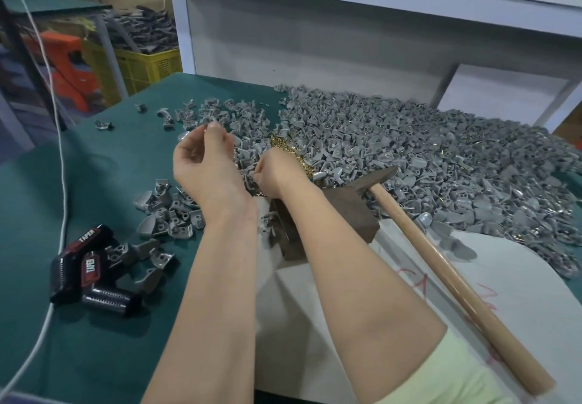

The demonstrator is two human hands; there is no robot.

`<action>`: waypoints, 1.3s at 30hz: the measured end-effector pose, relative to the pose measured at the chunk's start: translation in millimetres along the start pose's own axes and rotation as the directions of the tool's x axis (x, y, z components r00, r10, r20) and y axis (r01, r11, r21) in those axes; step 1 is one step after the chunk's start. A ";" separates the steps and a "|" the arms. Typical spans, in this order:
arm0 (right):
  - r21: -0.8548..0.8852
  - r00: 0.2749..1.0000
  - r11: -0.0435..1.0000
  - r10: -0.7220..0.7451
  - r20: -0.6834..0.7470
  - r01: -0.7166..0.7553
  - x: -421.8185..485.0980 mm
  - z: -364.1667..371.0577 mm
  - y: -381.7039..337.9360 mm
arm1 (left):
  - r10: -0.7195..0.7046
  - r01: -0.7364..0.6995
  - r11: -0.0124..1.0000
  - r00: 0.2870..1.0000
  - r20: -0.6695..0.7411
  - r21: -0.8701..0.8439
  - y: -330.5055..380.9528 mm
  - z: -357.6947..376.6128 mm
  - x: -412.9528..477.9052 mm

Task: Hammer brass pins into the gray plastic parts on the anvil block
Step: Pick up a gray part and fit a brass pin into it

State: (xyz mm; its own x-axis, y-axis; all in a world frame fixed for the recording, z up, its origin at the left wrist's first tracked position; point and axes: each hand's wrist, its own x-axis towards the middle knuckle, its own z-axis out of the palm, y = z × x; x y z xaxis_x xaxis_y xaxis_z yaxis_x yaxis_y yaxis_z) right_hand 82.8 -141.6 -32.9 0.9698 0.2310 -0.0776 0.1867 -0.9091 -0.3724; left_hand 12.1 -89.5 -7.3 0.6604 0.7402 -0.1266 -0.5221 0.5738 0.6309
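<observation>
Anvil block [349, 211] sits mid-table on a white sheet [315, 309], its left end hidden by the right forearm. One hammer [453, 277] lies unheld, head against the block's far corner, wooden handle running to the near right. Brass pins [288, 151] are heaped just beyond the block, too many to count. Gray plastic parts [441, 157]: one big pile at right, smaller scatters at left, uncountable. Right hand [278, 172] is bent down at the pin heap's edge, fingers curled, tips mostly hidden; can't tell what they pinch. Left hand [206, 164] is held up over the scattered parts, thumb pressed to fingertips; contents too small to make out. Black TAPER-labelled tools [91, 268] lie on the green mat [94, 356], count unclear. One white cable [61, 157] runs at left.
</observation>
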 end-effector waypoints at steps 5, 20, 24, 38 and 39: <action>0.049 0.998 0.998 0.029 -0.051 -0.026 4.1 -10.6 13.7 | -0.015 0.015 0.999 1.000 0.009 0.032 -0.8 0.2 -0.4; -0.079 0.990 0.995 0.075 0.118 -0.066 5.8 -3.2 2.2 | -0.187 0.157 0.969 0.971 0.150 0.190 -9.4 1.7 -5.3; 0.017 0.998 0.998 0.061 0.019 -0.061 5.6 -6.0 8.5 | -0.171 0.110 0.952 0.965 0.200 0.286 -11.3 0.2 -3.8; 0.636 0.908 0.771 0.263 -0.326 0.005 -102.5 -51.7 115.8 | -0.463 -0.723 0.221 0.513 0.723 0.655 -36.1 -3.9 -34.9; 0.623 0.905 0.783 0.261 -0.337 0.006 -104.0 -47.5 118.1 | -0.469 -0.741 0.175 0.516 0.717 0.648 -35.3 -3.7 -37.0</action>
State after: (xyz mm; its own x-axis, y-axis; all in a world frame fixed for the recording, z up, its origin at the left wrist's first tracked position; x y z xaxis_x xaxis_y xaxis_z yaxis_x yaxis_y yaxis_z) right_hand 11.4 -289.5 -24.9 0.9789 -0.1447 0.1442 0.0548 -0.4942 -0.8676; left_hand 4.1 -135.8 -27.7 0.9725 -0.1385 0.1872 -0.2310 -0.6755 0.7003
